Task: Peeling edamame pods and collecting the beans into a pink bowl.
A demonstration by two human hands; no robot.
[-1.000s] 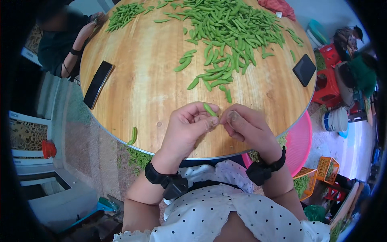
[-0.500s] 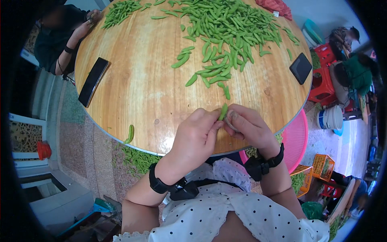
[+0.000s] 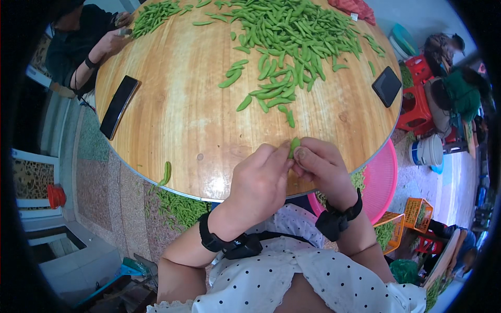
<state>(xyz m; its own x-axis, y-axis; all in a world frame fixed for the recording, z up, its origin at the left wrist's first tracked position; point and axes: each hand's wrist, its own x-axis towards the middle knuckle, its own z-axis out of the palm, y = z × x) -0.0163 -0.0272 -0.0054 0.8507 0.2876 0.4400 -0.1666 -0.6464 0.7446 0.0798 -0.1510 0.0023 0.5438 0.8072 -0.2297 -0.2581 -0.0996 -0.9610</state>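
Note:
Between my two hands, above the near part of the round wooden table (image 3: 172, 109), is a green soybean pod (image 3: 295, 147). The fingers of my left hand (image 3: 259, 172) are closed on it from the left. Thumb and fingers of my right hand (image 3: 324, 166) pinch it from the right, hiding its lower end. Just beyond my hands lie a couple of loose pods (image 3: 288, 117), and past them spreads a large heap of green pods (image 3: 297, 31). A single pod (image 3: 166, 173) rests at the table's near left edge.
One phone (image 3: 119, 107) lies at the left, another (image 3: 387, 87) at the right. A co-worker's hand (image 3: 112, 43) is by a smaller pod pile (image 3: 156, 15). Below the table's right edge is a pink basket (image 3: 383, 182); pods (image 3: 180, 208) cover the floor at left.
My hands have drawn closer together around the pod, and less of it shows. The co-worker's hand at the far left has moved onto the small pile.

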